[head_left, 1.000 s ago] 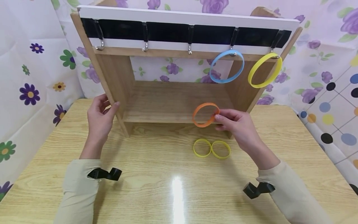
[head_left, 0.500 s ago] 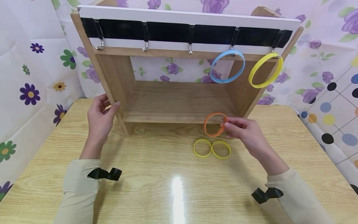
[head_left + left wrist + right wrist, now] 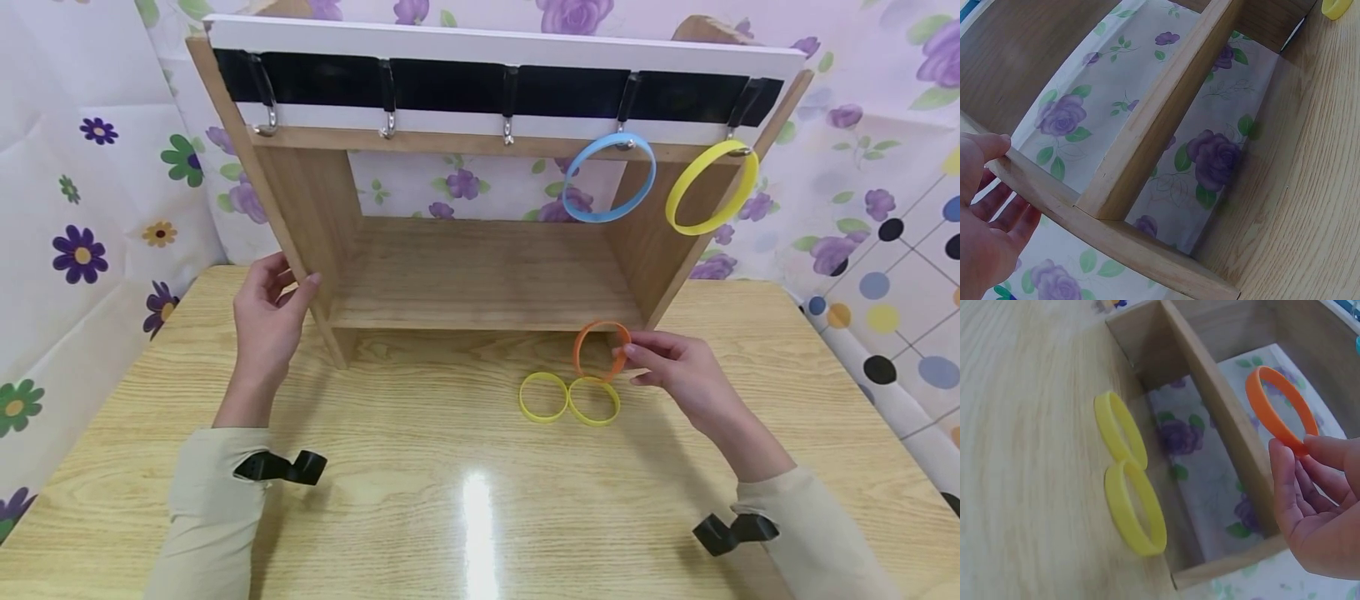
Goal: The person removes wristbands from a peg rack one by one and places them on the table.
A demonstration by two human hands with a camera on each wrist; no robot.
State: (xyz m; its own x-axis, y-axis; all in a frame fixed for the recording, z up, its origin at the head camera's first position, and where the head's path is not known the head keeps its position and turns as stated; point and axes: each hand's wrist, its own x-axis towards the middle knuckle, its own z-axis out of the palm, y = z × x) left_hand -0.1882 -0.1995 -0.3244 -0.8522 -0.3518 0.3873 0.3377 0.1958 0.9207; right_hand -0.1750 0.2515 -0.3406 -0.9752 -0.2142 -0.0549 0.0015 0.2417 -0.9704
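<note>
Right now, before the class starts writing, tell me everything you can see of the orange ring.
The orange ring is a narrow, round band, smooth and rubbery or plastic-looking. The right-hand grip pinches one side of it between thumb and fingers; nothing else appears to touch it. It is held above the table, tilted on edge rather than flat. In the head view it shows near the right end of the wooden shelf, its bottom overlapping one yellow ring.
</note>
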